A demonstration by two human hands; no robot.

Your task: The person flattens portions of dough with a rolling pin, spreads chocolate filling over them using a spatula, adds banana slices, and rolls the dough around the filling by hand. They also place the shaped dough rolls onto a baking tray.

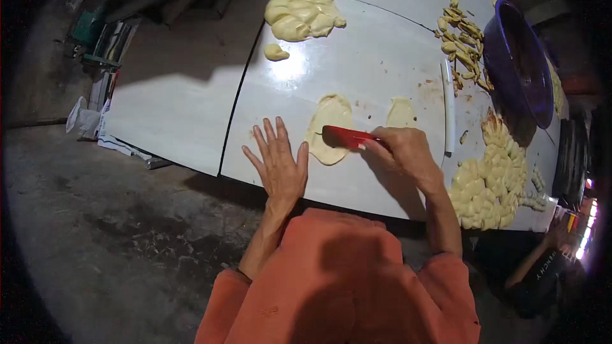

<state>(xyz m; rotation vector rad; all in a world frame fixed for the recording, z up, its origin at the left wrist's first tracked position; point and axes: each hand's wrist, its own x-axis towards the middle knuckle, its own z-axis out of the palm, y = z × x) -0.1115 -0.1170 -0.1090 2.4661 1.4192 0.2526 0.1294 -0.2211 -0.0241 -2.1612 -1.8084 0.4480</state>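
My left hand [279, 165] lies flat on the white tabletop [360, 57] near its front edge, fingers spread, holding nothing. In my right hand [401, 153] is a red spatula-like tool [347, 137], gripped at its right end. Its flat part lies over a thin, oval sheet of pale yellow dough [333, 111] just right of my left hand. A smaller flattened dough patch [401, 113] lies beyond my right hand, which partly hides it. Farther off are a large lumpy dough mass [303, 9] and a small separate dough lump [276, 52].
To the right lie a white rod [448, 105], many pale dough pieces [488, 185] and a heap of yellow-brown pieces [462, 38]. A purple basin [494, 57] stands at the far right. Another person's arm [532, 264] shows at lower right. A dark seam [239, 99] crosses the tabletop at left.
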